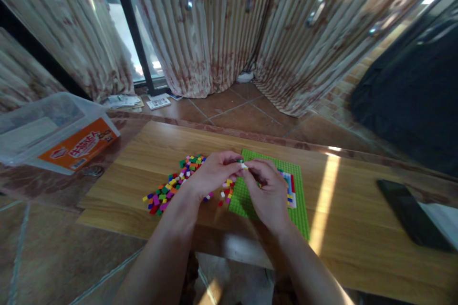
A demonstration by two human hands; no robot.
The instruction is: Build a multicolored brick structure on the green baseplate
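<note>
My left hand [215,171] and my right hand [266,186] meet above the left part of a green studded baseplate [302,200]. Their fingertips pinch a small white toy brick [244,165] between them; a dark bit beside it is too small to name. Red, white, blue and yellow bricks [291,190] are fixed on the baseplate, partly hidden behind my right hand. Left of the plate, a pile of small coloured bricks [168,190] spreads over the wooden board, partly covered by my left hand and forearm. A few loose bricks [226,192] lie by the plate's left edge.
A clear plastic box [60,128] with an orange label stands at the left. On the wooden board [343,228], a dark phone-like slab [411,212] lies at the right beside a white sheet [442,219]. Striped curtains [214,33] hang behind, with papers [123,101] below them.
</note>
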